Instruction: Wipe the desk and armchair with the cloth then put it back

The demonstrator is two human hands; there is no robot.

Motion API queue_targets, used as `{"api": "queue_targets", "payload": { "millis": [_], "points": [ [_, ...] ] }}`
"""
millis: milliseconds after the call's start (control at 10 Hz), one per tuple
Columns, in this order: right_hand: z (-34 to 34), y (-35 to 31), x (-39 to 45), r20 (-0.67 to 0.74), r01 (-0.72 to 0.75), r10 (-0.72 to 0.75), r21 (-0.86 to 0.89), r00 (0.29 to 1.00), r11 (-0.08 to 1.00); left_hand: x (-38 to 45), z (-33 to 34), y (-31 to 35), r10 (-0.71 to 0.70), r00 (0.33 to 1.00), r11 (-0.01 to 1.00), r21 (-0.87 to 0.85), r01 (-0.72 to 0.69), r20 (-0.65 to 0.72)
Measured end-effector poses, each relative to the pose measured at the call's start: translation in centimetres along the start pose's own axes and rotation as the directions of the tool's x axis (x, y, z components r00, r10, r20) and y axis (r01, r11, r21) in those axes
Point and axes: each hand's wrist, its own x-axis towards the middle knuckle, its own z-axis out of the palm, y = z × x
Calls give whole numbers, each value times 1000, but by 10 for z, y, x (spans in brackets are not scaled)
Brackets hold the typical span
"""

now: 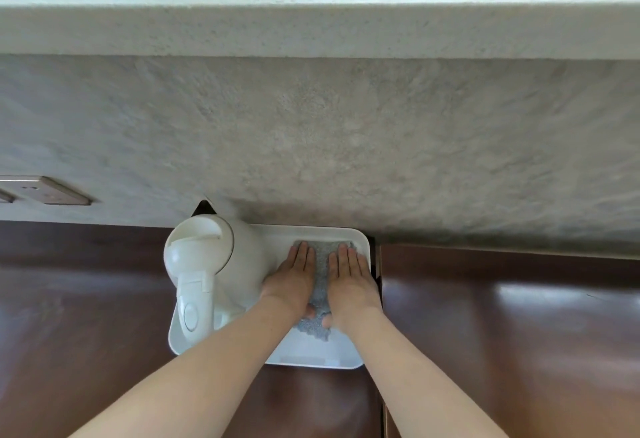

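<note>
A grey cloth [322, 273] lies flat in a white tray [311, 356] on the dark brown desk [86, 299]. My left hand [292, 278] presses flat on the cloth's left part, fingers straight and pointing at the wall. My right hand [349, 282] lies flat on the cloth's right part in the same way. Both thumbs rest on the cloth's near end. A strip of cloth shows between the two hands. No armchair is in view.
A white electric kettle [211, 271] stands on the tray's left part, touching my left hand's side. The tray sits against a rough grey wall [346, 143]. A wall socket plate [52, 190] is at the left. A seam [381, 316] divides the desk top right of the tray.
</note>
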Motion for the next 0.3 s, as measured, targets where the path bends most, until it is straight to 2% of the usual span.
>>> {"api": "queue_targets", "payload": {
  "millis": [100,200,300],
  "points": [
    [1,1,-11,-77,6,-3,41,997,999,-5,-1,1,-19,1000,998,58,19,0],
    [-3,-4,-38,-185,32,-3,155,983,987,-29,-13,5,18,999,991,133,-12,-39],
    [-20,-3,-67,-254,74,-7,256,967,964,-61,-43,8,91,984,985,157,-67,-151]
  ]
}}
